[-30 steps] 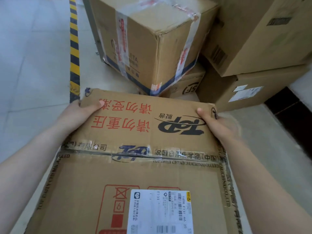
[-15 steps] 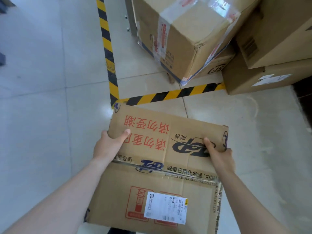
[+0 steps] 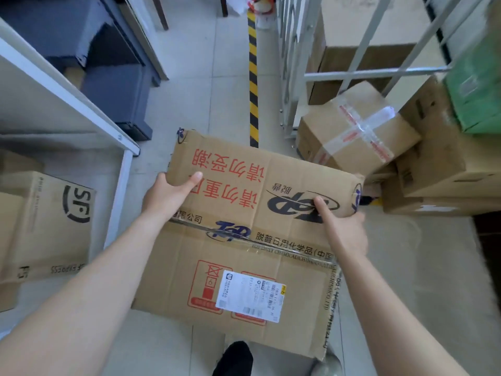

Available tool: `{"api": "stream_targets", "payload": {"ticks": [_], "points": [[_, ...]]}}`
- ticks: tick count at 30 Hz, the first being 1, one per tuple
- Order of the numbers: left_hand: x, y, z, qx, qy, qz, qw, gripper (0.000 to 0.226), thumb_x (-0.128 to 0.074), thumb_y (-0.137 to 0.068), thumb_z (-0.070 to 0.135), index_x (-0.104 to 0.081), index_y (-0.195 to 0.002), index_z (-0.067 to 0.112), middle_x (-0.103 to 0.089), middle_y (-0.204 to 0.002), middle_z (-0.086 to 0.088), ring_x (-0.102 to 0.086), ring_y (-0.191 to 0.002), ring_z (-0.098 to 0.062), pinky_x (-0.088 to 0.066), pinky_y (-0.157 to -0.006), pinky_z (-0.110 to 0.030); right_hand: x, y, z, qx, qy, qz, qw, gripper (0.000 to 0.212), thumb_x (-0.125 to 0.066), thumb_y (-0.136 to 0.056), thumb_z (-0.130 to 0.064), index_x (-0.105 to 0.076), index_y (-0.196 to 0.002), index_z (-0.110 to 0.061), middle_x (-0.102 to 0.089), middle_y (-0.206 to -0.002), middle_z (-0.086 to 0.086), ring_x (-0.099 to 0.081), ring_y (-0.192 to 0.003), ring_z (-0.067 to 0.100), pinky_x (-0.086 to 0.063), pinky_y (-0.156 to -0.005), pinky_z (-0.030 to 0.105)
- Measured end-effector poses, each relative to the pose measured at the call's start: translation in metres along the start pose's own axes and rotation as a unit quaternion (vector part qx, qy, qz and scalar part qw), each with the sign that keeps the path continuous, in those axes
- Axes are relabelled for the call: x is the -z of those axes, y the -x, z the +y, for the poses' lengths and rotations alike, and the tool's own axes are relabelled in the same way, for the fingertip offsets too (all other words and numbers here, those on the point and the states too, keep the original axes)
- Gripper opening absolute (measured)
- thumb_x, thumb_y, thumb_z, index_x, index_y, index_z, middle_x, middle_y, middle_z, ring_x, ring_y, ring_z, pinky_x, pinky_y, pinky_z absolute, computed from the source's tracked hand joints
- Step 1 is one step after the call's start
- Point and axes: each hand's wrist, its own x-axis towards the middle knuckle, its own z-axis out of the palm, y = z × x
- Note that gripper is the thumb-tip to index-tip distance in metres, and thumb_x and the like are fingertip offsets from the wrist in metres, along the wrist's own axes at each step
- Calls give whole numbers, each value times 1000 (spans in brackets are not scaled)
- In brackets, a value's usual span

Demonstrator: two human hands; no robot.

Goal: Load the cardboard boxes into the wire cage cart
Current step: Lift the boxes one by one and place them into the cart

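- Cardboard box (image 3: 244, 240) now lifted clear of the floor stack, with left hand (image 3: 165, 198) and right hand (image 3: 347, 232) gripping its sides.
- Wire cage cart (image 3: 379, 72) has come into view ahead-right; loading judged imminent.

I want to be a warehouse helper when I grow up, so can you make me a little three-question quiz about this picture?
1. True or false: the left hand and the right hand both hold the big box.
2. Which letters are printed on the left box? A) SF B) DHL C) UPS
3. Fill in the missing word: the floor stripe is yellow and ____.

Key: 1 true; 2 A; 3 black.
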Motion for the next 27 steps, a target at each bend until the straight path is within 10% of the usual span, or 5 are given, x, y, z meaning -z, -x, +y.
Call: {"api": "stream_targets", "payload": {"ticks": [13,27], "points": [[370,89,212,-120,128,175,969,102,-57,-60,88,-44,-130,15,-61,-125,-3,-58,-113,-29,-50,-92,-44,160,232,-359,242,-66,104,962,104,-54,-68,-86,-40,-134,-8,-60,-125,21,-57,-114,43,-45,-92,46],[494,60,521,-274,152,281,907,86,-56,-70,81,-46,-125,16,-61,-116,-1,-55,-91,-20,-42,-62,-30,338,211,-627,333,-167,207,904,104,-49,-71,-87,-38,-134,-5,-61,-123,18,-59,-112,40,-46,-84,44]]}}
